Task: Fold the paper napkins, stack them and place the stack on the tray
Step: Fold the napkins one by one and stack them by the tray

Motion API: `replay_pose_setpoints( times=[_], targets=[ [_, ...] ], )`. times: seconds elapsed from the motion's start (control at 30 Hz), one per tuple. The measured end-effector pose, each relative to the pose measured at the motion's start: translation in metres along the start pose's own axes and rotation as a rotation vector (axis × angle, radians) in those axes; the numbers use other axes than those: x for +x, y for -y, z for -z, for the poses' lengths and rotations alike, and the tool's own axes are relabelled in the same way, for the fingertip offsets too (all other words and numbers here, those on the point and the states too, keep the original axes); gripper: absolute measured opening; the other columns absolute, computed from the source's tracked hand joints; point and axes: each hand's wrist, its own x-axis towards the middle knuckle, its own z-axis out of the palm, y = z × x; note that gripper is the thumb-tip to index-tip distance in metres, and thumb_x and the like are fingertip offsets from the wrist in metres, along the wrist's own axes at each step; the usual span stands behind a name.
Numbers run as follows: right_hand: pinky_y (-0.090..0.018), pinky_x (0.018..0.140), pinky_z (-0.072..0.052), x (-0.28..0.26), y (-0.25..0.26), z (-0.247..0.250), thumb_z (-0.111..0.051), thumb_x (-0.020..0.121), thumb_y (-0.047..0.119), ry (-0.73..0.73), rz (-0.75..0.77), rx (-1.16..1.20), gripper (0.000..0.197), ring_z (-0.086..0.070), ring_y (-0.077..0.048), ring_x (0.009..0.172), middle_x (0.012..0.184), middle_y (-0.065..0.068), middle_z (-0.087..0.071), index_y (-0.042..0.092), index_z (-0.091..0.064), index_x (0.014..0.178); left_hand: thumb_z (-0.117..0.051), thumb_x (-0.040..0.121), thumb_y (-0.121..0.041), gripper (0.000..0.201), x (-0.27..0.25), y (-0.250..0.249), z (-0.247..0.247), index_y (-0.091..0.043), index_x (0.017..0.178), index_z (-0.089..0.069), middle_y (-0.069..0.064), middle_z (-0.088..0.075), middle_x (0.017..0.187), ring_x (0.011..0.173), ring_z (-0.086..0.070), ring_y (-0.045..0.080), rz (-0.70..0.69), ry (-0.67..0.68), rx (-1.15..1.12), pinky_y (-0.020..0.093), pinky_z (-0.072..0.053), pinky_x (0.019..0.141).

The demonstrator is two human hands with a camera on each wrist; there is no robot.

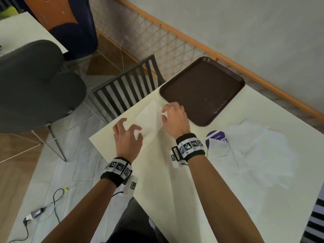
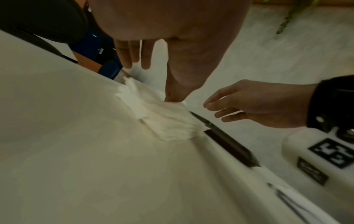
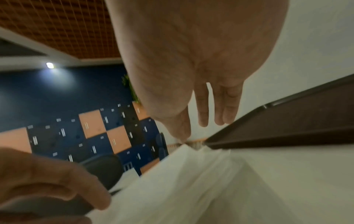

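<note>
A white paper napkin [image 1: 149, 116] lies flat on the cream table [image 1: 175, 190], just left of the brown tray [image 1: 201, 90], which holds nothing. My left hand [image 1: 128, 135] has its fingers spread, and its thumb presses the napkin's [image 2: 168, 121] near end. My right hand [image 1: 174, 118] sits at the far end by the tray's corner with its fingers loosely extended. The right wrist view shows its thumb tip touching the napkin's [image 3: 191, 174] corner beside the tray's rim [image 3: 296, 125]. Neither hand grips the paper.
A loose heap of unfolded white napkins [image 1: 254, 151] lies on the table to the right, next to a wrapper with a purple label [image 1: 217, 137]. A grey slatted chair back [image 1: 126, 90] stands at the table's far corner. The table's left edge [image 1: 101, 149] runs beside my left hand.
</note>
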Motion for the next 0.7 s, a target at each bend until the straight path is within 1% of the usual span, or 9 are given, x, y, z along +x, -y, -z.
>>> replay_pose_setpoints(
  times=[0.07,0.17,0.23,0.3,0.37,0.47,0.53,0.6,0.7],
  targets=[
    [-0.042,0.093,-0.059,-0.034,-0.012,0.022,-0.069,0.104,0.025,0.002,-0.003,0.084,0.015,-0.065,-0.024,0.110,0.125,-0.005,-0.067,0.022,-0.071,0.118,-0.077,0.089,-0.012,0.018,-0.022,-0.017,-0.001,-0.022,0.104,-0.077,0.008,-0.054,0.142,0.133,-0.043,0.033,-0.079,-0.001,-0.068,0.046,-0.049,0.106],
    [-0.042,0.087,-0.061,-0.095,-0.038,0.046,-0.066,0.105,0.029,0.105,-0.026,0.162,0.008,-0.069,-0.019,0.100,0.112,0.003,-0.073,0.027,-0.068,0.112,-0.074,0.093,-0.014,0.014,-0.063,-0.045,-0.010,-0.024,0.102,-0.075,-0.006,-0.064,0.114,0.111,-0.057,0.019,-0.126,0.122,-0.197,0.030,-0.049,0.091],
    [-0.042,0.085,-0.062,-0.137,-0.060,0.053,-0.067,0.103,0.032,0.173,-0.063,0.159,0.007,-0.070,-0.016,0.097,0.108,0.010,-0.076,0.031,-0.067,0.110,-0.073,0.094,-0.020,0.007,-0.090,-0.064,-0.024,-0.026,0.098,-0.075,-0.012,-0.065,0.098,0.093,-0.063,0.014,-0.169,0.227,-0.247,0.034,-0.055,0.083],
    [-0.043,0.086,-0.062,-0.173,-0.085,0.059,-0.068,0.101,0.032,0.206,-0.149,0.134,0.012,-0.070,-0.016,0.099,0.108,0.015,-0.075,0.034,-0.066,0.112,-0.072,0.095,-0.029,0.003,-0.114,-0.082,-0.041,-0.027,0.097,-0.074,-0.014,-0.066,0.093,0.086,-0.064,0.009,-0.203,0.346,-0.266,0.040,-0.057,0.082],
    [-0.040,0.091,-0.058,-0.201,-0.112,0.065,-0.072,0.098,0.035,0.245,-0.249,0.070,0.028,-0.068,-0.020,0.113,0.119,0.012,-0.071,0.036,-0.061,0.123,-0.072,0.096,-0.037,0.012,-0.132,-0.097,-0.057,-0.028,0.104,-0.073,-0.013,-0.067,0.100,0.092,-0.064,0.009,-0.243,0.440,-0.263,0.039,-0.056,0.088],
    [-0.046,0.108,-0.048,-0.237,-0.151,0.077,-0.086,0.083,0.054,0.342,-0.374,-0.076,0.085,-0.051,-0.029,0.139,0.153,0.001,-0.050,0.034,-0.042,0.154,-0.073,0.093,-0.053,0.036,-0.150,-0.118,-0.073,-0.028,0.118,-0.069,-0.012,-0.064,0.115,0.109,-0.058,0.012,-0.294,0.536,-0.221,0.035,-0.051,0.095],
    [-0.049,0.115,-0.040,-0.251,-0.170,0.079,-0.090,0.071,0.066,0.381,-0.401,-0.162,0.115,-0.043,-0.030,0.145,0.159,-0.001,-0.041,0.031,-0.031,0.163,-0.075,0.085,-0.065,0.055,-0.158,-0.127,-0.080,-0.028,0.125,-0.066,-0.011,-0.061,0.120,0.115,-0.053,0.015,-0.340,0.597,-0.142,0.036,-0.049,0.099],
    [-0.049,0.111,-0.039,-0.258,-0.181,0.079,-0.090,0.065,0.072,0.388,-0.413,-0.190,0.115,-0.047,-0.029,0.137,0.148,0.000,-0.052,0.032,-0.034,0.158,-0.076,0.079,-0.070,0.070,-0.167,-0.133,-0.087,-0.027,0.132,-0.060,-0.008,-0.053,0.128,0.121,-0.047,0.019,-0.412,0.655,0.023,0.040,-0.044,0.102],
    [-0.047,0.107,-0.038,-0.260,-0.189,0.085,-0.089,0.076,0.060,0.408,-0.407,-0.115,0.087,-0.053,-0.026,0.133,0.138,0.005,-0.062,0.033,-0.048,0.147,-0.079,0.078,-0.063,0.079,-0.175,-0.137,-0.092,-0.026,0.142,-0.051,-0.003,-0.044,0.135,0.126,-0.041,0.025,-0.449,0.637,0.177,0.042,-0.039,0.102]
  ],
)
